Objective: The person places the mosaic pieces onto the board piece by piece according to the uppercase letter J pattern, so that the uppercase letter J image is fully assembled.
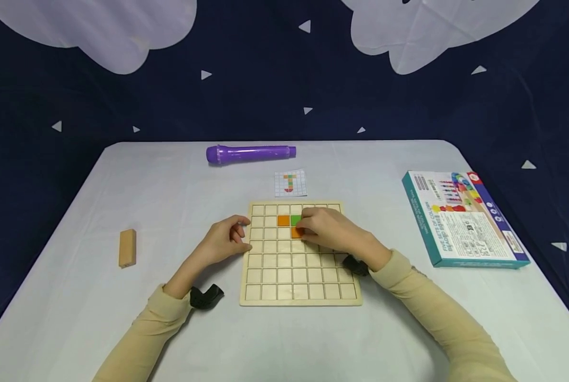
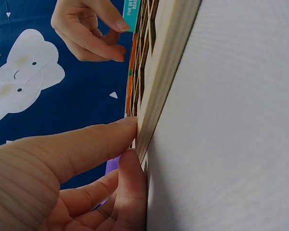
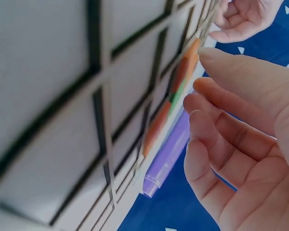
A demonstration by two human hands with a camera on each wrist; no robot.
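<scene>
A light wooden grid board (image 1: 270, 277) lies on the table. Two orange tiles (image 1: 283, 220) and a green tile (image 1: 296, 220) sit in its upper cells; one orange one is below the green. My left hand (image 1: 221, 241) touches the board's left edge with thumb and index fingertips, set apart along it; its other fingers bend loosely. Over the upper right cells is my right hand (image 1: 332, 229), its fingertips close beside the green and lower orange tiles. In the left wrist view, a gap shows between the right hand's thumb and fingers (image 2: 86, 38), with nothing in it.
Behind the board lie a small pattern card (image 1: 291, 183) with a coloured figure and a purple microphone-shaped tube (image 1: 251, 154). A wooden block (image 1: 127, 248) is at the left. On the right lies a printed game box (image 1: 465, 220). Both wrists wear black devices (image 1: 207, 297).
</scene>
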